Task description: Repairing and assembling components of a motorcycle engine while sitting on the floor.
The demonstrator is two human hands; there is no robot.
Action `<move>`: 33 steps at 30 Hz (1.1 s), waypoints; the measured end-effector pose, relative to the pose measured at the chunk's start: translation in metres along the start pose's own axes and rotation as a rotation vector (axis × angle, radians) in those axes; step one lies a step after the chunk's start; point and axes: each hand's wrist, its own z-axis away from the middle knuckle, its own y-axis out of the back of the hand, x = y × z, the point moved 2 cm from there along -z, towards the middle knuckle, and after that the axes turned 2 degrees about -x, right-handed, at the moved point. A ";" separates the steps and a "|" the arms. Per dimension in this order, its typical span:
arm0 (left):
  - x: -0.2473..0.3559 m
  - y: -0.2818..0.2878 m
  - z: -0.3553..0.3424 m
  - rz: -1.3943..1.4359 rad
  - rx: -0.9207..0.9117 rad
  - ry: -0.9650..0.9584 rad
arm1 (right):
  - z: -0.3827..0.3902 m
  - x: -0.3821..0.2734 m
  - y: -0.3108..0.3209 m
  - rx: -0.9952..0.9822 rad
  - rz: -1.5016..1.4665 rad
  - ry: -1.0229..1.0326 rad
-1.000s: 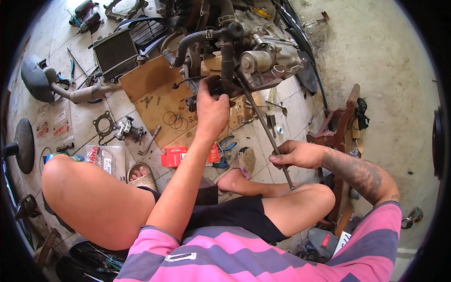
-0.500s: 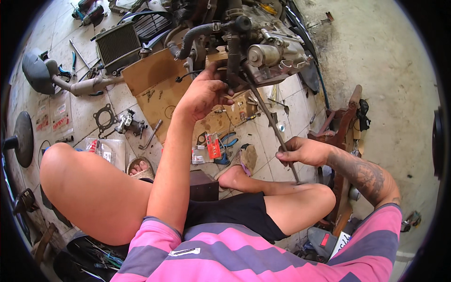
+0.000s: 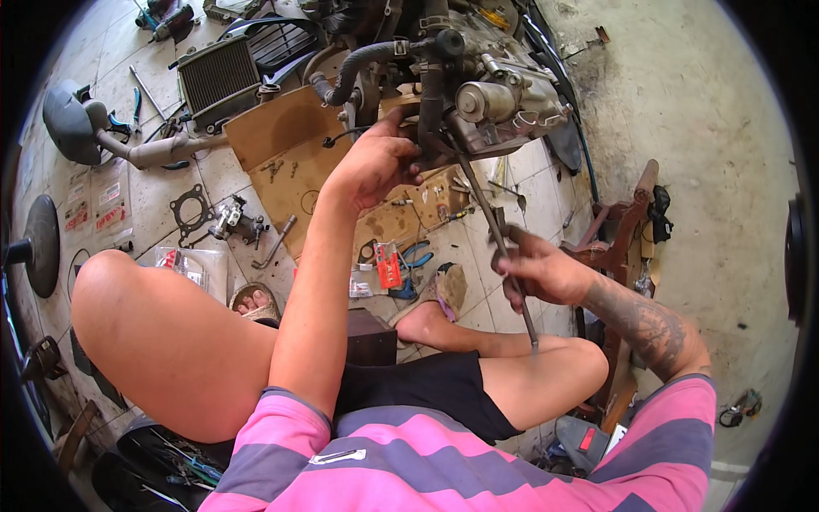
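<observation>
A greasy engine (image 3: 503, 94) with a thick black hose (image 3: 432, 94) stands at the top of the head view. My left hand (image 3: 380, 169) reaches up to its underside beside the hose. Its fingers are curled, and some tips are hidden behind the engine, so what they hold cannot be made out. A long, dark metal bar (image 3: 486, 205) slants from under the engine down to above my bent right leg. My right hand (image 3: 543, 266) wraps loosely round its lower half, with the index finger lifted along it.
Flattened cardboard (image 3: 281, 192) lies beneath the engine. To the left are a radiator (image 3: 217, 78), an exhaust pipe (image 3: 162, 154), a gasket (image 3: 189, 212) and a carburettor-like metal part (image 3: 235, 222). Blue-handled pliers (image 3: 414, 264) rest near my foot. A reddish stand (image 3: 623, 209) is at right.
My right hand has shifted slightly left on the bar and its fingers have loosened. The bar's lower end has swung a little left. The left hand's fingers have curled in more.
</observation>
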 end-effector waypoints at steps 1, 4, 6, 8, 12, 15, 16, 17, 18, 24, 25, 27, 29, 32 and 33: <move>0.000 0.000 -0.001 -0.003 -0.002 -0.014 | -0.003 -0.003 -0.002 0.039 -0.085 0.090; 0.000 -0.003 0.001 0.027 -0.004 -0.013 | -0.020 -0.014 -0.008 -0.037 -0.249 0.232; 0.003 -0.008 0.004 -0.046 -0.028 -0.078 | -0.032 -0.021 -0.011 -0.099 -0.265 0.325; 0.005 -0.016 0.008 -0.199 0.025 -0.128 | -0.045 -0.024 -0.013 -0.113 -0.319 0.307; 0.008 -0.030 0.013 -0.521 0.197 -0.223 | -0.063 -0.027 -0.011 -0.171 -0.412 0.337; 0.011 -0.031 0.011 -0.570 0.212 -0.258 | -0.073 -0.027 -0.007 -0.199 -0.464 0.331; 0.010 -0.031 0.010 -0.574 0.222 -0.246 | -0.076 -0.028 -0.006 -0.226 -0.456 0.352; 0.010 -0.030 0.008 -0.578 0.207 -0.256 | -0.080 -0.028 -0.004 -0.233 -0.493 0.316; 0.009 -0.028 0.008 -0.585 0.215 -0.244 | -0.084 -0.028 -0.003 -0.262 -0.511 0.295; 0.006 -0.025 0.005 -0.614 0.222 -0.255 | -0.080 -0.029 0.003 -0.229 -0.396 0.293; 0.007 -0.025 0.005 -0.604 0.220 -0.259 | -0.076 -0.028 0.003 -0.195 -0.368 0.274; 0.008 -0.024 0.005 -0.644 0.212 -0.269 | -0.062 -0.022 -0.001 -0.177 -0.302 0.297; 0.011 -0.021 0.006 -0.708 0.178 -0.277 | -0.049 -0.013 -0.007 -0.140 -0.301 0.243; 0.010 -0.021 0.009 -0.839 0.151 -0.350 | -0.036 -0.006 -0.017 -0.136 -0.348 0.271; 0.009 -0.023 0.008 -0.877 0.189 -0.428 | -0.034 -0.005 -0.019 -0.113 -0.360 0.267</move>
